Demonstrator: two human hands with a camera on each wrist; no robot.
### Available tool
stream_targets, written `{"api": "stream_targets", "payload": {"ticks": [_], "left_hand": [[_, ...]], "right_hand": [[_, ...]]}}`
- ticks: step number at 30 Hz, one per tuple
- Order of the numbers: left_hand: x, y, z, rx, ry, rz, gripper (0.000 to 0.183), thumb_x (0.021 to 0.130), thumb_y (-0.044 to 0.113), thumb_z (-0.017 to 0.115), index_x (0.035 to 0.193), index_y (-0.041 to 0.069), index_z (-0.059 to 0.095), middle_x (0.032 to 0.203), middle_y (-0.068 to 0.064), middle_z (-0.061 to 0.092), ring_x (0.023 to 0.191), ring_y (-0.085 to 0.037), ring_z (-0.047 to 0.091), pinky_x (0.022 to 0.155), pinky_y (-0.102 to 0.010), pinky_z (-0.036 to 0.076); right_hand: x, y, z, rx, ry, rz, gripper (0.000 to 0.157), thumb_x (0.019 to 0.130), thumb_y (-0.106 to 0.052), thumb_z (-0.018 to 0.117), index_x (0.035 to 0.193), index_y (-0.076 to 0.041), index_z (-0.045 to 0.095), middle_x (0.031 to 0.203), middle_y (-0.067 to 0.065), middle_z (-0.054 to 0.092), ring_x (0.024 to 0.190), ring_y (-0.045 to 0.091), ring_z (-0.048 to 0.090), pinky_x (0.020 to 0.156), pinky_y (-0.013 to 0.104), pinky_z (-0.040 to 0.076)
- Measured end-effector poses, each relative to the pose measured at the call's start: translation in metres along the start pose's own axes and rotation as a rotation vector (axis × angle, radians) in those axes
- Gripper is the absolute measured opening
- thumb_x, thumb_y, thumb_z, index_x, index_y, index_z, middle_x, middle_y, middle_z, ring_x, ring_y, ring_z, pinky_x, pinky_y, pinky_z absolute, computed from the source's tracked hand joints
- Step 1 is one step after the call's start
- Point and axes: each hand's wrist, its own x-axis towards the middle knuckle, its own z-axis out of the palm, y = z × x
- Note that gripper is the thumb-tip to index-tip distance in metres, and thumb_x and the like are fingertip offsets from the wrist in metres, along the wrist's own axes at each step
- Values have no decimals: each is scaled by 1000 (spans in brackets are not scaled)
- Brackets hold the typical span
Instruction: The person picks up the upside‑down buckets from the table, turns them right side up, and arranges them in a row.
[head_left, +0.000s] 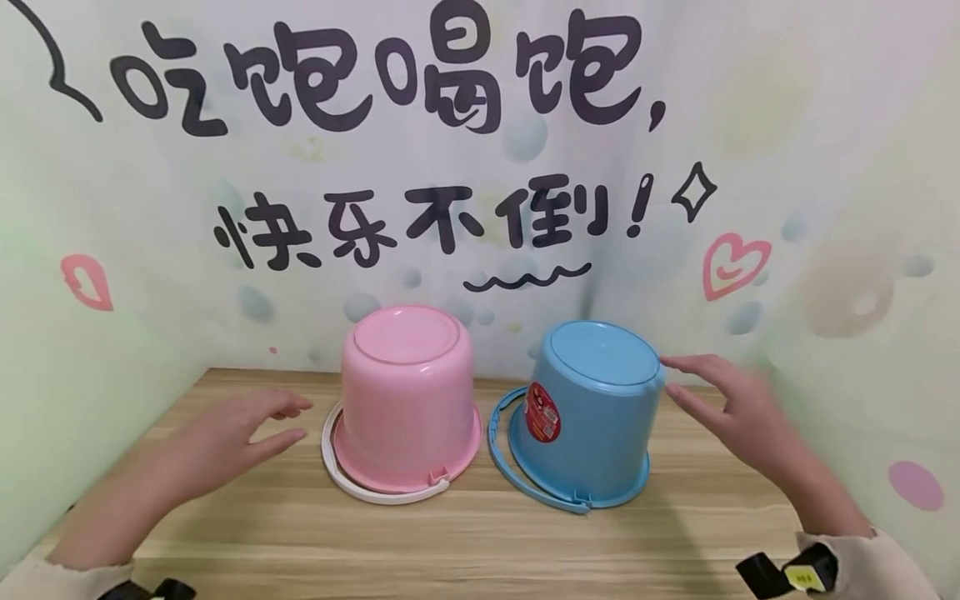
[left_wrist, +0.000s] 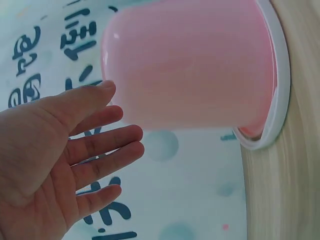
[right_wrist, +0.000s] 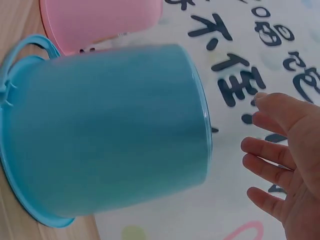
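Upside down on the wooden table, a pink bucket (head_left: pixel 408 400) stands with its white handle (head_left: pixel 375 498) lying around its rim. To its right is an upside-down blue bucket (head_left: pixel 600 425), with a red sticker (head_left: pixel 542 412) on its side and a blue handle (head_left: pixel 517 471) resting on the tabletop. My left hand (head_left: pixel 232 433) is held left of the pink bucket, fingers extended and apart from it. My right hand (head_left: pixel 738 408) is close beside the blue bucket's upper right side; in the right wrist view a gap shows between the fingers (right_wrist: pixel 270 152) and the bucket. Both hands hold nothing.
The wooden table (head_left: pixel 420 550) ends at a pale cloth backdrop (head_left: pixel 300 333) with large black lettering, behind the buckets. More pale cloth rises at the left and right sides. A dark device with a yellow label (head_left: pixel 804 577) sits at the right sleeve.
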Motion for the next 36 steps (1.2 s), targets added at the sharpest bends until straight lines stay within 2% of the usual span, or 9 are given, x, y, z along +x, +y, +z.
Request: {"api": "stream_targets", "payload": {"ticks": [3, 7, 9, 14, 17, 23, 27, 30, 36], "left_hand": [[-5, 9, 6, -11, 11, 33, 29, 79, 16, 71, 105, 6, 64, 100, -2, 65, 86, -20, 61, 74, -40, 49], [-10, 22, 15, -54, 3, 19, 28, 80, 17, 70, 107, 9, 64, 101, 2, 64, 87, -16, 60, 75, -38, 49], [-11, 28, 19, -84, -7, 7, 28, 82, 17, 69, 108, 10, 64, 102, 3, 63, 89, -15, 59, 76, -38, 49], [-9, 35, 35, -155, -17, 18, 25, 84, 19, 67, 109, 13, 64, 100, 7, 63, 88, -10, 59, 75, -34, 49], [-6, 37, 45, -199, -35, 21, 24, 85, 20, 66, 108, 14, 63, 98, 7, 63, 87, -9, 59, 74, -32, 49], [1, 29, 64, -273, -114, -16, 26, 86, 21, 64, 107, 6, 62, 98, -5, 65, 85, -19, 62, 73, -37, 50], [3, 19, 76, -330, -156, -45, 25, 85, 17, 65, 104, 2, 62, 94, -8, 65, 82, -22, 62, 71, -38, 50], [5, 13, 82, -353, -163, -44, 24, 84, 14, 67, 102, 0, 61, 92, -9, 64, 81, -22, 62, 70, -37, 50], [9, 6, 88, -366, -189, -40, 25, 79, 10, 70, 98, -4, 62, 91, -11, 64, 79, -23, 62, 70, -36, 51]], "right_hand": [[-5, -15, 3, -23, -3, -43, 40, 83, -14, 69, 121, -11, 59, 112, 4, 61, 102, 23, 56, 77, 43, 49], [-12, -34, 11, -19, -6, -114, 42, 76, -8, 73, 117, -12, 62, 108, 0, 61, 99, 19, 56, 77, 31, 50], [-14, -41, 17, -3, -16, -134, 42, 74, -7, 75, 115, -12, 63, 109, -2, 60, 100, 17, 55, 77, 29, 50], [-19, -52, 33, 67, -79, -128, 37, 79, -11, 71, 115, -12, 63, 112, -4, 58, 103, 17, 54, 73, 37, 52], [-20, -56, 43, 113, -104, -131, 34, 81, -12, 70, 115, -11, 63, 111, -6, 58, 103, 15, 54, 74, 37, 52], [-17, -66, 61, 251, -178, -57, 28, 88, -21, 63, 116, -16, 62, 112, -7, 59, 104, 14, 53, 78, 39, 50], [-12, -74, 80, 312, -243, -24, 31, 90, -31, 59, 117, -17, 62, 113, -6, 60, 105, 14, 54, 81, 39, 49], [-7, -78, 97, 346, -290, -9, 33, 90, -36, 57, 117, -19, 61, 115, -8, 59, 108, 14, 52, 86, 40, 46], [5, -87, 125, 368, -393, -60, 32, 93, -33, 54, 117, -13, 62, 115, -4, 60, 111, 16, 52, 91, 41, 43]]}}
